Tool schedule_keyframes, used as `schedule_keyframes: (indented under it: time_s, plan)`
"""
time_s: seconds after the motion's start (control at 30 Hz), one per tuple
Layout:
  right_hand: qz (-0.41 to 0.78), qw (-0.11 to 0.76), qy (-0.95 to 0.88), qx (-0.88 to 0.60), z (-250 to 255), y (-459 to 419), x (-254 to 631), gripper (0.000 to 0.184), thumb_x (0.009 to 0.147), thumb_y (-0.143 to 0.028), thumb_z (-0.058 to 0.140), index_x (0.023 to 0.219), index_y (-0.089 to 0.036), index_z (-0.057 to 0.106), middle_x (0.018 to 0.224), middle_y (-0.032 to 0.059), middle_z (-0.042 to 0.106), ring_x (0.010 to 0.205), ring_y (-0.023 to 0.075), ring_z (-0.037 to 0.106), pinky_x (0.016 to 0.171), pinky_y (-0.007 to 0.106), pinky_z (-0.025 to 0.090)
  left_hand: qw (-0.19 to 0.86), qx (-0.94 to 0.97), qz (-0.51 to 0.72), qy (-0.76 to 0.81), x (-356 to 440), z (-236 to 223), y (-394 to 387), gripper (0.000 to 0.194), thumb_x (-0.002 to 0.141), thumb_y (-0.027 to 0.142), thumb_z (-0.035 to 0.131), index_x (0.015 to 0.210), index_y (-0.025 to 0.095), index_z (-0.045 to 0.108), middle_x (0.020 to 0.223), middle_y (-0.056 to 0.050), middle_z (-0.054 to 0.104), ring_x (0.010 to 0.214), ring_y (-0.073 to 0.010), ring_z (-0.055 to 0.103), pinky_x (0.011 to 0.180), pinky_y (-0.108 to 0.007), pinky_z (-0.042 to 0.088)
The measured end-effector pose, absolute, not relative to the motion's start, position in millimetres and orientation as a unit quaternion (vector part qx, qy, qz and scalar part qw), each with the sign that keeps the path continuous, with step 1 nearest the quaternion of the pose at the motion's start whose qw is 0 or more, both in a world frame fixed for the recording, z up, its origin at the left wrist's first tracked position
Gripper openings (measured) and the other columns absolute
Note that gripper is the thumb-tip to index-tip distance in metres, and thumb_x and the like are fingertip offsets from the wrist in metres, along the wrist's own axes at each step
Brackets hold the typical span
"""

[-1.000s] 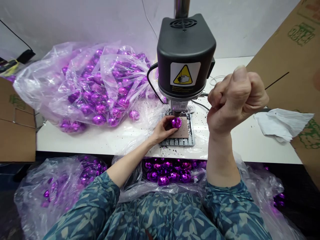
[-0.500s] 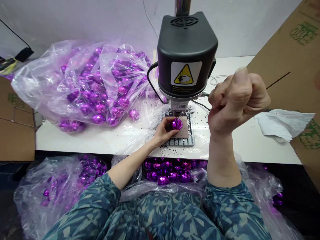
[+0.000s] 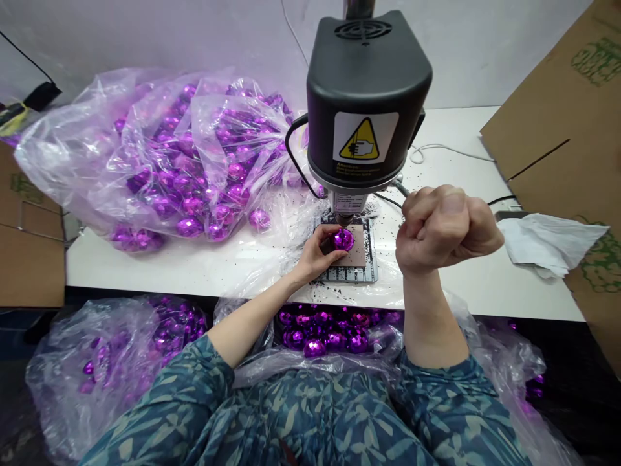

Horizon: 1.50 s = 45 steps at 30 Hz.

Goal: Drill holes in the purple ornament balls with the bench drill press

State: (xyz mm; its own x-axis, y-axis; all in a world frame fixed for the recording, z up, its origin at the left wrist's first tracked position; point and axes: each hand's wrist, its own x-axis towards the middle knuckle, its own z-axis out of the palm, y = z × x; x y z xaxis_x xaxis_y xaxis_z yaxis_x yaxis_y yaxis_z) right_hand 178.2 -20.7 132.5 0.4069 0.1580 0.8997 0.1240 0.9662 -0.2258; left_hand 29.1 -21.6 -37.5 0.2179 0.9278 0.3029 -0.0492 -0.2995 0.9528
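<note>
A shiny purple faceted ball (image 3: 344, 239) sits on a brown board (image 3: 358, 249) under the chuck of a black drill press (image 3: 366, 84). My left hand (image 3: 317, 254) pinches this ball from its left side, thumb and fingers around it. To the right of the machine my right hand (image 3: 444, 226) is closed in a fist around the end of a lever (image 3: 400, 188), most of which is hidden by the fist. The slotted metal base (image 3: 373, 275) beneath the board is strewn with dark shavings.
A clear plastic bag (image 3: 165, 155) full of purple balls lies on the white table (image 3: 145, 272) at left. More balls (image 3: 334, 340) lie in plastic below the front edge. A white cloth (image 3: 548, 243) and cardboard (image 3: 557, 123) are at right.
My right fist has moved down and slightly left, bringing the lever with it. My left hand still holds the ball in the same place. The view has shifted slightly.
</note>
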Motion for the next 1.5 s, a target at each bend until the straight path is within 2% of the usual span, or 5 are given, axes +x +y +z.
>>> schedule_keyframes:
  time_s: [0.8, 1.0, 1.17, 1.3, 1.5]
  plan:
    - [-0.033, 0.823, -0.565, -0.053, 119.7, -16.9, 179.6, 0.047, 0.088, -0.006, 0.049, 0.058, -0.017, 0.016, 0.04, -0.0087, 0.021, 0.031, 0.0007, 0.025, 0.034, 0.018, 0.019, 0.443, 0.639, 0.527, 0.344, 30.3, -39.5, -18.8, 0.054, 0.08, 0.041, 0.085, 0.121, 0.02, 0.057, 0.124, -0.013, 0.068, 0.114, -0.0242, 0.069, 0.103, -0.046, 0.057]
    - [0.077, 0.817, -0.537, -0.195, 169.1, -14.9, 178.7, 0.046, 0.092, -0.022, 0.06, 0.055, -0.02, 0.033, 0.041, -0.0076, 0.034, 0.034, 0.0036, 0.03, 0.036, 0.024, 0.021, 0.289, 0.697, 0.529, 0.389, 24.0, -24.4, -42.6, 0.042, 0.082, 0.037, 0.082, 0.113, 0.021, 0.059, 0.123, -0.011, 0.066, 0.118, -0.0268, 0.066, 0.098, -0.048, 0.056]
    - [0.095, 0.808, -0.534, -0.229, 177.3, -13.0, 180.5, 0.05, 0.09, -0.036, 0.064, 0.054, -0.021, 0.033, 0.04, -0.0076, 0.034, 0.034, 0.0041, 0.031, 0.038, 0.025, 0.021, 0.332, 0.809, 0.331, 0.354, -11.1, 11.0, -107.9, 0.03, 0.085, 0.037, 0.077, 0.11, 0.025, 0.066, 0.105, -0.009, 0.07, 0.098, -0.0272, 0.069, 0.083, -0.043, 0.058]
    - [0.1, 0.814, -0.53, -0.216, 174.1, -11.8, 181.2, 0.049, 0.091, -0.034, 0.063, 0.054, -0.021, 0.033, 0.04, -0.0068, 0.035, 0.035, 0.0054, 0.03, 0.039, 0.027, 0.02, 0.421, 0.846, 0.125, 0.301, -44.1, 35.5, -135.8, 0.041, 0.075, 0.045, 0.086, 0.11, 0.029, 0.073, 0.094, -0.006, 0.074, 0.082, -0.0294, 0.071, 0.07, -0.039, 0.054]
    - [0.087, 0.83, -0.516, -0.191, 175.4, -7.5, 179.8, 0.05, 0.089, -0.029, 0.064, 0.051, -0.019, 0.034, 0.039, -0.0071, 0.035, 0.033, 0.0037, 0.029, 0.037, 0.025, 0.02, 0.385, 0.751, 0.338, 0.417, -65.8, 30.4, -40.0, 0.014, 0.093, 0.02, 0.061, 0.102, 0.022, 0.071, 0.103, -0.007, 0.074, 0.095, -0.0221, 0.069, 0.087, -0.041, 0.057]
